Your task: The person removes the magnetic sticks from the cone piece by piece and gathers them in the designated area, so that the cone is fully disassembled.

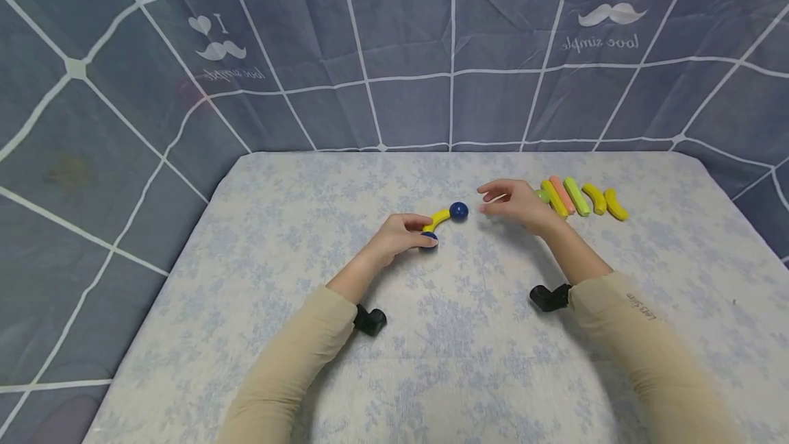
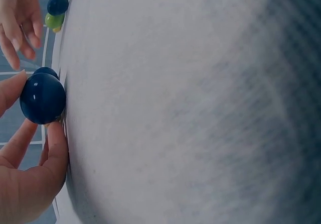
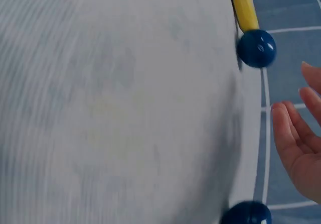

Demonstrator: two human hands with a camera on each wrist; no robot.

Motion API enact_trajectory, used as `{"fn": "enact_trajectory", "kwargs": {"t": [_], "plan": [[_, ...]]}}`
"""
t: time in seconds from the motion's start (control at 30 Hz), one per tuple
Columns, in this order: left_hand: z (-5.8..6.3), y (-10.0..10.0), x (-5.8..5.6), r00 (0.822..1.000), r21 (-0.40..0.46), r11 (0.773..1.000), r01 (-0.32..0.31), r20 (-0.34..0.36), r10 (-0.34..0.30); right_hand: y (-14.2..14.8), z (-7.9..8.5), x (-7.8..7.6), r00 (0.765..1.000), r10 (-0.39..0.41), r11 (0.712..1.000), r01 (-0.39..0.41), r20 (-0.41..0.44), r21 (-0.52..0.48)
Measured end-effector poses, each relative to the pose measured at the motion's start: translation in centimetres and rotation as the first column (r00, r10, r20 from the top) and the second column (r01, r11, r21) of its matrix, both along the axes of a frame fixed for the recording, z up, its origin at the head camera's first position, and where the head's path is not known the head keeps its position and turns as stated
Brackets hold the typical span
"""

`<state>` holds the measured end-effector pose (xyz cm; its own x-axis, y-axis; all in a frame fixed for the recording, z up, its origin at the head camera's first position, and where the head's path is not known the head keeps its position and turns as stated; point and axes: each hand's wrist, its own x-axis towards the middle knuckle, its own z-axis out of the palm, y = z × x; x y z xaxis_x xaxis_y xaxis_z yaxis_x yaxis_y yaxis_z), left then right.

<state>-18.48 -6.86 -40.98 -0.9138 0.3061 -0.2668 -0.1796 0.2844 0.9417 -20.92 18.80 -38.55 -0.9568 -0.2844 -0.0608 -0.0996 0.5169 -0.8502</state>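
My left hand point(image 1: 399, 237) grips a blue ball point(image 1: 429, 241) at the near end of a yellow curved stick point(image 1: 440, 218). In the left wrist view, thumb and fingers close around that glossy blue ball point(image 2: 42, 98). At the stick's far end is a second blue ball point(image 1: 459, 211), also seen in the right wrist view as a blue ball point(image 3: 257, 48) joined to the yellow stick point(image 3: 244, 8). To its right, my right hand point(image 1: 514, 203) hovers above the table with loosely bent fingers, holding nothing. Another blue ball point(image 3: 247, 214) shows at the right wrist view's bottom edge.
Right of my right hand lie a green ball point(image 1: 542, 196), a straight yellow stick point(image 1: 554, 198), an orange-pink stick point(image 1: 561, 195), a yellow-green stick point(image 1: 577, 196) and two curved yellow pieces point(image 1: 594, 198). A grey-blue curtain point(image 1: 407, 40) hangs behind the patterned tabletop point(image 1: 296, 204).
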Motion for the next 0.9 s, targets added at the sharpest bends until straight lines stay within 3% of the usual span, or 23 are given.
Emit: {"fn": "enact_trajectory", "kwargs": {"t": [0.23,0.6,0.9], "plan": [[0.1,0.1,-0.2,1.000,-0.006,1.000,-0.004,0.015,0.004,-2.5,-1.2,-1.0,0.999,-0.016,1.000,0.015,0.037,0.027],[0.0,-0.2,-0.2,0.999,0.016,1.000,0.000,0.032,-0.001,-4.4,-1.4,-1.3,0.995,-0.035,0.998,0.030,0.097,0.052],[0.3,0.1,-0.5,0.999,-0.015,0.999,-0.033,0.012,0.033,-4.7,-1.3,-1.6,0.995,-0.063,0.995,0.057,0.074,0.088]]}}
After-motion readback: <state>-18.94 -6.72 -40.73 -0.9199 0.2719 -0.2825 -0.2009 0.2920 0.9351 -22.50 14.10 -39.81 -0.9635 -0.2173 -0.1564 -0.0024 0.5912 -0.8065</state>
